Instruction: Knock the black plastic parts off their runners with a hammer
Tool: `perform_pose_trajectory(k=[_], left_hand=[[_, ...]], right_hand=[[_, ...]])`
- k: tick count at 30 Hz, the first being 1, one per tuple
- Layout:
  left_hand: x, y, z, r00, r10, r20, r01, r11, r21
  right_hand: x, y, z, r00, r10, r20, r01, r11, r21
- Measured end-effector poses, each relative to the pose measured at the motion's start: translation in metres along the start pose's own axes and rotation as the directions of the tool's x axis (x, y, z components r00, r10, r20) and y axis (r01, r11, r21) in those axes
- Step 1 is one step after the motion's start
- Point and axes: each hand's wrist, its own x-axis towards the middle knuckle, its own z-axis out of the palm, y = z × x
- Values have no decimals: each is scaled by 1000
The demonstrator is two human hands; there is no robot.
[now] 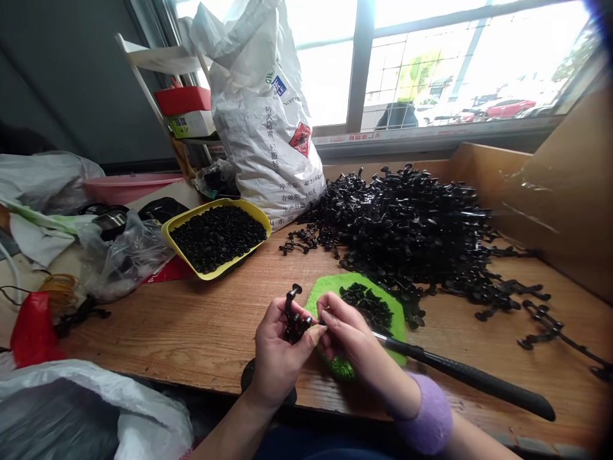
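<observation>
My left hand [282,351] is closed around a black branched plastic piece [292,313] with small round knobs, one end sticking up above the fingers. My right hand [342,326] meets it fingertip to fingertip, its thumb and index finger pinched at the piece's right end; what lies between them is too small to make out. Beneath and behind the hands lies a green mat [330,284] bearing small black parts [368,306]. A tool with a long black handle [469,377] rests across the mat's right edge, its metal end partly hidden behind my right wrist.
A large heap of black branched pieces [407,223] covers the table's back right. Back left of the hands stands a yellow tray [208,276] of small black parts. A white sack [272,128] rises behind it. Cardboard [550,172] borders the right; plastic bags [119,255] lie left.
</observation>
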Motion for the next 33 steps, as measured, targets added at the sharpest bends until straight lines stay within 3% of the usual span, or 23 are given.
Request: perform_pose_trajectory(k=[6, 18, 28, 33], left_hand=[[-2, -7, 1, 999, 24, 38, -27, 996, 88], [0, -3, 3, 997, 43, 61, -52, 985, 166], [13, -28, 2, 992, -91, 93, 48, 920, 388], [14, -27, 5, 989, -89, 122, 21, 879, 477]], right_hand=[[-5, -3, -3, 998, -54, -31, 50, 992, -117], [-15, -14, -10, 997, -70, 26, 74, 942, -328], [-74, -33, -55, 975, -220, -33, 148, 750, -645], [-100, -14, -87, 892, -446, -80, 150, 456, -877]])
